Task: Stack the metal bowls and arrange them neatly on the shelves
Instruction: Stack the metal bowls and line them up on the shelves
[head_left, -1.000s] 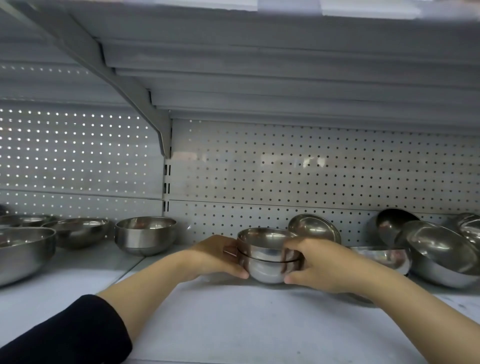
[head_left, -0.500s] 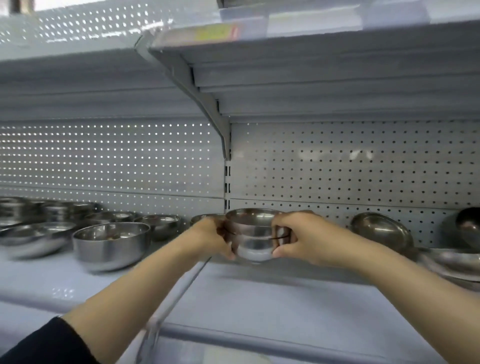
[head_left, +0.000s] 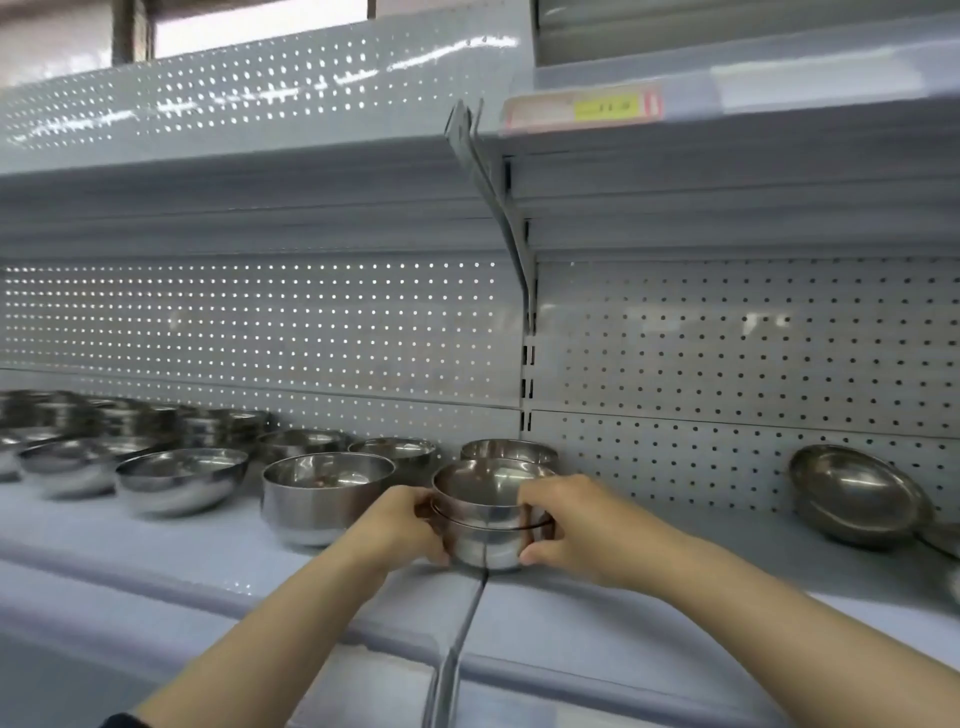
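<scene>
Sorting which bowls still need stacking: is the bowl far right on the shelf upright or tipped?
Tipped. The far-right bowl leans against the pegboard back panel, its opening turned toward the camera rather than upward.

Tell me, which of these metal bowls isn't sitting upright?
The bowl on the far right, leaning tilted against the holed back wall. The other bowls, including the stack between both hands, stand with their mouths up.

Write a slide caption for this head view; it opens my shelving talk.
Both hands, left hand and right hand, hold a stack of two metal bowls at the shelf seam.
</scene>
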